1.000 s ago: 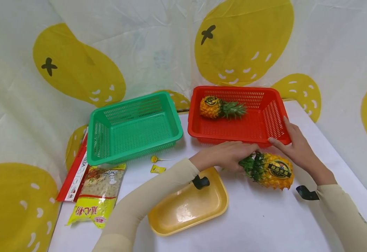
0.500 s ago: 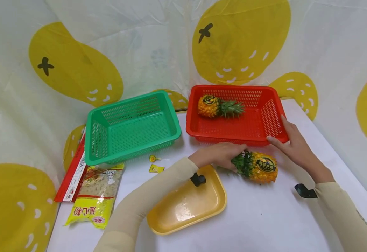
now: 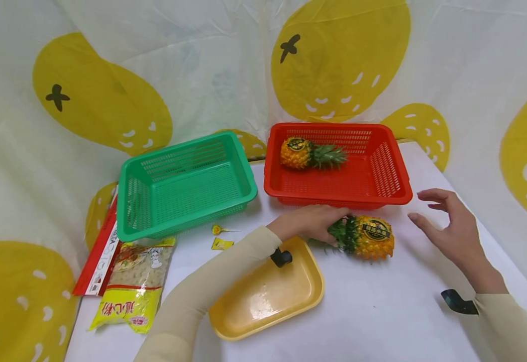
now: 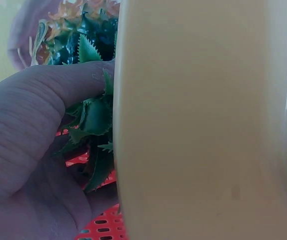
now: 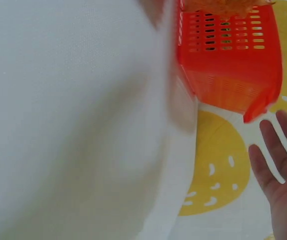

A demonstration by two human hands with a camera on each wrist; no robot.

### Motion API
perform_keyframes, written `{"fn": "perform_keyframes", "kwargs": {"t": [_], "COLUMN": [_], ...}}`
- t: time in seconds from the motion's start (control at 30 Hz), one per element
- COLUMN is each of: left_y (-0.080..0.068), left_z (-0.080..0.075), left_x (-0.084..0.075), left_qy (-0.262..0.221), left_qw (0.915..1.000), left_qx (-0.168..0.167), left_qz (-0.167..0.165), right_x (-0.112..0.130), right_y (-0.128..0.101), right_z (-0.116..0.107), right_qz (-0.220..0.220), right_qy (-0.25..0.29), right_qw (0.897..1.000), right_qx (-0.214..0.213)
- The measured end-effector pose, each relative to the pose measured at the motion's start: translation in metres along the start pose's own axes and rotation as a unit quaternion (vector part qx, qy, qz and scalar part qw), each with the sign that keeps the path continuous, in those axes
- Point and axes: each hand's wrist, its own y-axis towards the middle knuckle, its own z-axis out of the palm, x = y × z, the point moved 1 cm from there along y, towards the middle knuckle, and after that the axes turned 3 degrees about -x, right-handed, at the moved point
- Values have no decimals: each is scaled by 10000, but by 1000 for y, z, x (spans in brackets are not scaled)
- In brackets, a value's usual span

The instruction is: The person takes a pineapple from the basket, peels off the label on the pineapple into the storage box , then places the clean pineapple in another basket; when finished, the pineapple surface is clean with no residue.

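A pineapple [image 3: 374, 239] lies on its side in front of the red basket [image 3: 358, 178], its orange body to the right. My left hand [image 3: 310, 222] holds it by its crown; in the left wrist view, thumb and fingers close round the green leaves [image 4: 96, 117]. Apart from the basket, my right hand [image 3: 457, 229] hangs off its right front corner, fingers spread and loosely bent around nothing. The right wrist view also has this hand [image 5: 286, 185] beside the basket's end. Inside the red basket, a second pineapple [image 3: 296, 153] rests at the left, crown pointing right.
A green basket [image 3: 195, 188] stands at the left. Below my left forearm sits a yellow tray [image 3: 268, 301]. A lollipop [image 3: 217, 230], a small yellow packet [image 3: 222, 244], a yellow food bag [image 3: 132, 286] and a red-and-white pack [image 3: 98, 256] lie leftward.
The gripped pineapple has shifted left, closer against the red basket's front. My right hand has let go of the basket's right corner and drawn back to the right and nearer.
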Motion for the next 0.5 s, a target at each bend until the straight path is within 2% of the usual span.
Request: {"fn": "perform_keyframes", "kwargs": {"t": [0.13,0.27,0.5], "left_y": [-3,-3,-2], "left_z": [0,-1,0], "left_x": [3,4,4], "left_qy": [93,108,131], "left_qw": [9999,9999,9999], "left_qx": [13,6,35], "left_qz": [-88,-70,-33], "right_x": [9,15,18], "right_y": [-6,-12,-22], "right_z": [-1,6,30], "right_qz": [-572,-1128,-1339], "right_qy": [-47,-13,-139], "right_qw": [9982,9923,9835], "right_qx": [171,513,1205]}}
